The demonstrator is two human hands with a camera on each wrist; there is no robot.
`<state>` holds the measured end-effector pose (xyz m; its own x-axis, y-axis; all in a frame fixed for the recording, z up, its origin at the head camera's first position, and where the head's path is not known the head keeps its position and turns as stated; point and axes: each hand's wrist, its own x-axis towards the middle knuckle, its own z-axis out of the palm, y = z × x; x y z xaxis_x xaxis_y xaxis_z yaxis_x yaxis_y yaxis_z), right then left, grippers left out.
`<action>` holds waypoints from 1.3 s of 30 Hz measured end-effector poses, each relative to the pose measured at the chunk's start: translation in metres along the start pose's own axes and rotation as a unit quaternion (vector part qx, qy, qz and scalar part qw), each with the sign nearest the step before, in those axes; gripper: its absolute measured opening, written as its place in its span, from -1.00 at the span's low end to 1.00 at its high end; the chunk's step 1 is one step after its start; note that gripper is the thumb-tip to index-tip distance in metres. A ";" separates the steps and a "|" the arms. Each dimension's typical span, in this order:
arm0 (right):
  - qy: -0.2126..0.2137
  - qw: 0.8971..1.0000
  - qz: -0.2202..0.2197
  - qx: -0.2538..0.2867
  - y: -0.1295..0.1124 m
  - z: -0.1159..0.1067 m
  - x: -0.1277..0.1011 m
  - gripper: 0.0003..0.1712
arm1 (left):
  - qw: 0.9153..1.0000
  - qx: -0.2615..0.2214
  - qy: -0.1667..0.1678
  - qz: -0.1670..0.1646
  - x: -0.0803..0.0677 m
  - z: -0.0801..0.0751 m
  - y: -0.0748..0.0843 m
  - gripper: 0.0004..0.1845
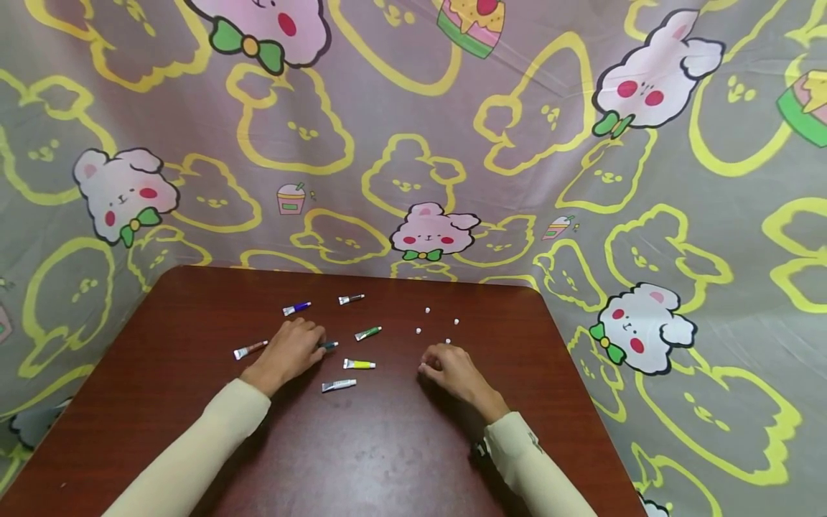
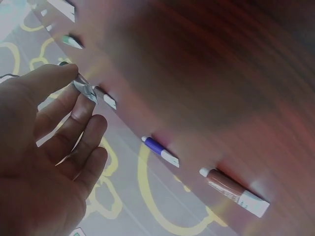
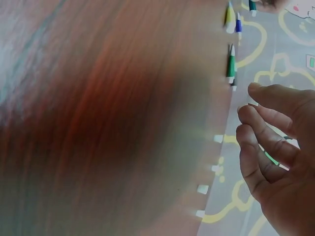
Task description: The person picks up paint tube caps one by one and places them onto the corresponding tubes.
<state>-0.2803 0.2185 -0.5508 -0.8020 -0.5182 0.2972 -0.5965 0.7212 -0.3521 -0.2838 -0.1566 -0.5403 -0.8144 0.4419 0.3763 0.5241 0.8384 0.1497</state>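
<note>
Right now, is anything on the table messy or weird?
A bit. Small white caps lie loose on the table, apart from the paint tubes, which are strewn at all angles. The left hand pinches one tube; the right hand rests near the caps. Nothing looks spilled.

Left arm: cream sleeve, forearm angled in from lower left, laid low over the worktop point(image 1: 362, 459).
Left hand point(image 1: 289, 350): palm down, knuckles up, fingers curled forward. Wrist view shows the thumb and fingers point(image 2: 81, 110) pinching something small and silvery at the tips.
Right arm: cream sleeve, forearm angled in from lower right, wrist bare past the cuff.
Right hand point(image 1: 452, 370): palm down, fingers loosely curled. Wrist view shows the fingertips point(image 3: 251, 115) bent inward with the thumb close above them; no contact with anything visible.
</note>
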 end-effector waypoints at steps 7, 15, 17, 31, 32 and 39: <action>0.000 1.000 0.000 0.030 -0.009 -0.003 0.000 -0.93 | 1.000 0.000 -0.002 0.014 0.000 -0.004 0.012 -0.78; 0.007 0.999 -0.024 0.047 -0.021 -0.010 0.003 -0.95 | 1.000 0.005 0.001 0.030 0.002 -0.009 0.026 -0.74; 0.005 0.998 -0.023 0.050 -0.023 -0.011 0.004 -0.95 | 0.999 0.007 0.001 0.035 0.002 -0.010 0.029 -0.73; 0.004 0.999 -0.025 0.039 -0.042 -0.014 0.006 -0.91 | 0.997 0.014 0.009 0.076 0.002 -0.016 0.051 -0.76; 0.004 0.999 -0.026 0.039 -0.043 -0.014 0.007 -0.92 | 0.997 0.014 0.013 0.080 0.002 -0.016 0.053 -0.76; -0.002 0.999 -0.031 0.045 -0.047 -0.010 0.008 -0.89 | 0.994 0.021 0.034 0.102 0.001 -0.016 0.061 -0.74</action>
<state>-0.2582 0.1853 -0.5227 -0.7631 -0.5627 0.3177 -0.6457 0.6437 -0.4107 -0.2489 -0.1100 -0.5159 -0.6724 0.5836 0.4553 0.6655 0.7459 0.0266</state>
